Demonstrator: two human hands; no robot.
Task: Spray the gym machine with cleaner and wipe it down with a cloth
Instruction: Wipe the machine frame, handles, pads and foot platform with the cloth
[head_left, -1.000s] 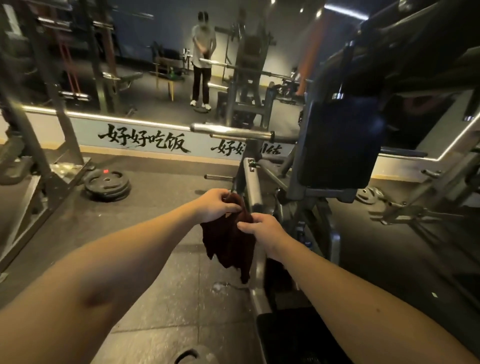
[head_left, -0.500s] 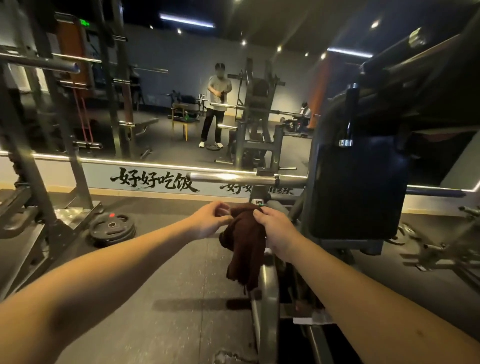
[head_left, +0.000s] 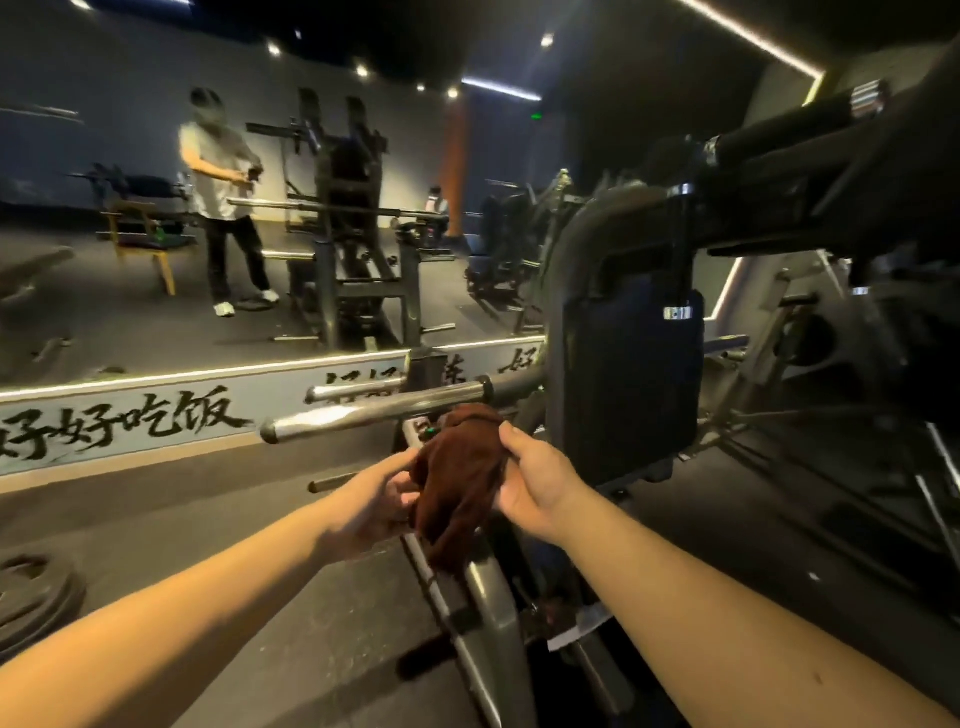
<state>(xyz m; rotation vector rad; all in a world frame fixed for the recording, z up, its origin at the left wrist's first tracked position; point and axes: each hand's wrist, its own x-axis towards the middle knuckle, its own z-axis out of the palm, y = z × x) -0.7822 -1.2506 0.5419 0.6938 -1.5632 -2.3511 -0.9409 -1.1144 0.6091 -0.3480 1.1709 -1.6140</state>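
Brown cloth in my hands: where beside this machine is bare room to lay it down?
For the brown cloth, bare dark floor lies left of the grey metal frame rail, bordered by the lettered wall strip behind and the stacked black weight plates at lower left. Right of the rail the tall black pad stands close; that side is crowded.
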